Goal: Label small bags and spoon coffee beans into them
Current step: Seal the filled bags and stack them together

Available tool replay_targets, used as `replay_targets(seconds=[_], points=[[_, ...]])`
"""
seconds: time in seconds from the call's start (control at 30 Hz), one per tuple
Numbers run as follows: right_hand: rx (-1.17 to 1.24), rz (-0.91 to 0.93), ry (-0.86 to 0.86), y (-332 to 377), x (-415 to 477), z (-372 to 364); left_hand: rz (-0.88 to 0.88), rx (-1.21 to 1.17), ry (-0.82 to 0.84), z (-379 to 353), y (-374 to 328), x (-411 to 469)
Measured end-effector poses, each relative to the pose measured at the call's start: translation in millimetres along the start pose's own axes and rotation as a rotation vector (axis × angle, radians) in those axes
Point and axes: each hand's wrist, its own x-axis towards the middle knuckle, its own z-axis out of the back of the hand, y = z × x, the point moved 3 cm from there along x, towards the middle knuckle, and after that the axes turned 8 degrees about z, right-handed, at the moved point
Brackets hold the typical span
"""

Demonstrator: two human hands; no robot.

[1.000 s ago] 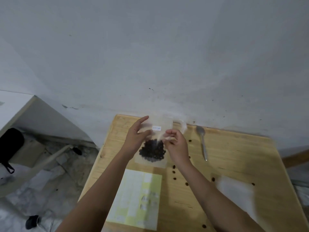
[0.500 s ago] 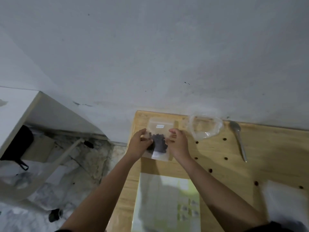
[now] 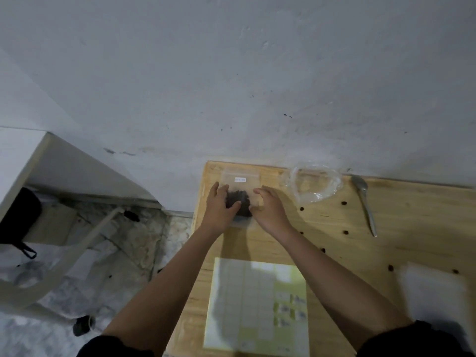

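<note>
At the far left a black bag (image 3: 18, 217) sits under a flat white slab (image 3: 23, 150). Beside it the floor (image 3: 144, 240) is mottled grey stone, with a pale tube (image 3: 85, 243) slanting across it. A rough, scuffed white plaster wall (image 3: 231, 73) fills the upper half of the view, and the table (image 3: 399, 215) butts against its foot. The table is light wood with visible grain.

The small bag (image 3: 240, 186) lies flat near the table's far left corner. It is clear, soft film and rectangular, with a small white label (image 3: 240, 179) near its top. A dark clump of coffee beans (image 3: 240, 199) fills its lower part. The left hand (image 3: 219, 204) rests on the bag's left side. Its grip is spread: the fingers are fairly straight on the film and the thumb reaches across onto the beans. The right hand (image 3: 270, 210) is at the bag's right edge, its grip curled, with bent fingers and thumb closing on the film beside the beans.

Nearer the person, between the forearms, a label sheet (image 3: 257, 305) lies flat. It is a pale yellow-green rectangle gridded with white stickers, and many of its cells are bare. To the right of the bag a crumpled, glossy clear plastic wrapper (image 3: 315, 184) sits close to the wall. Loose beans (image 3: 343, 203) dot the wood around and below it. Further right a metal spoon (image 3: 364, 202) lies with its bowl toward the wall and its slim handle pointing back. At the near right a blurred white sheet (image 3: 435, 295) lies on the table; its material cannot be told.
</note>
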Motion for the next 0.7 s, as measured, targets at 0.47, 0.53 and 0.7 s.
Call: replay_targets(seconds=[0.47,0.53,0.7], points=[[-0.01,-0.382,-0.481,-152,-195,205,-0.501,0.033,0.232,-199,-174,-128],[-0.007,-0.494,-0.468,-183,-232,216,-0.487,0.122,0.345,-244,-171,-147],[-0.043,-0.602,-0.394,-235,-285,224,-0.403,0.165,0.511,-307,-142,-185]])
